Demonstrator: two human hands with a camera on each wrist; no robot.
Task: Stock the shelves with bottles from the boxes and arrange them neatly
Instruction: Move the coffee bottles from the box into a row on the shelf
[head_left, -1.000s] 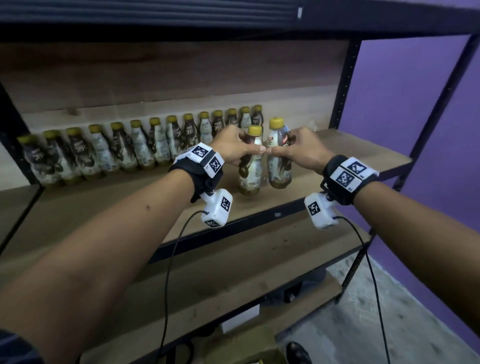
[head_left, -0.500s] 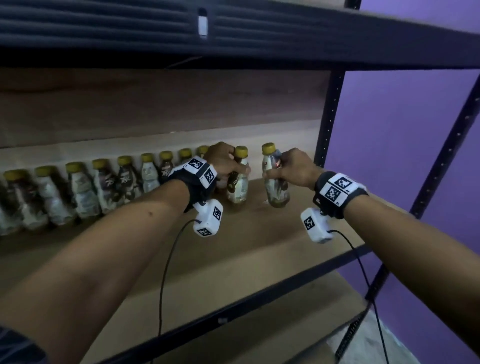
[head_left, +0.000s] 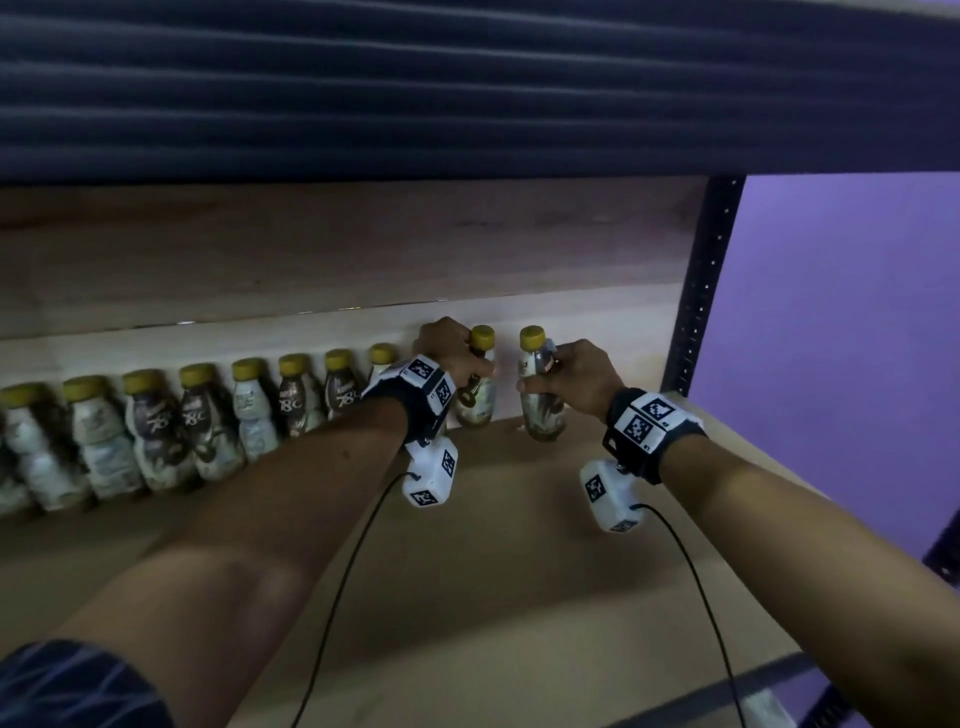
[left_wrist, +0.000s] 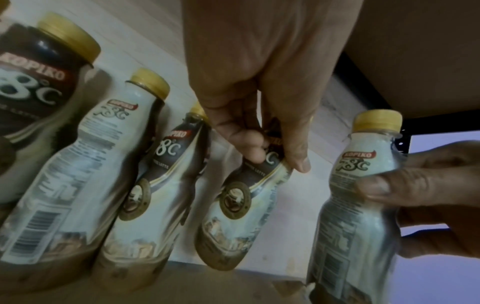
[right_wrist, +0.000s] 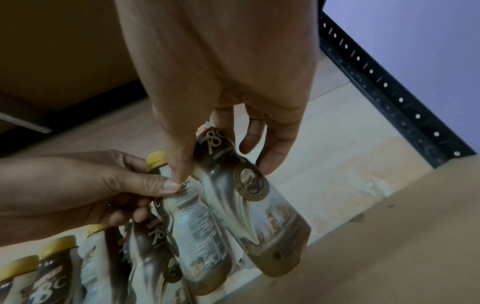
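Each hand holds a yellow-capped coffee bottle at the right end of the row against the back wall. My left hand (head_left: 451, 353) grips the neck of one bottle (head_left: 478, 400), right beside the row's last bottle; the left wrist view shows its fingers (left_wrist: 250, 148) curled round the dark label of the bottle (left_wrist: 233, 205). My right hand (head_left: 571, 379) grips the second bottle (head_left: 540, 415), slightly tilted, a small gap to the right. The right wrist view shows this bottle (right_wrist: 259, 216) low over the shelf board, thumb and fingers (right_wrist: 275, 152) round its shoulder.
A row of several like bottles (head_left: 208, 415) lines the back of the wooden shelf (head_left: 519, 561). A black perforated upright (head_left: 701, 291) stands at the right end, with a purple wall (head_left: 857, 338) beyond. The dark upper shelf edge (head_left: 467, 88) hangs overhead.
Both hands have carried their bottles from the front of the shelf back to the wall, to the right end of the row. The two bottles now stand apart.
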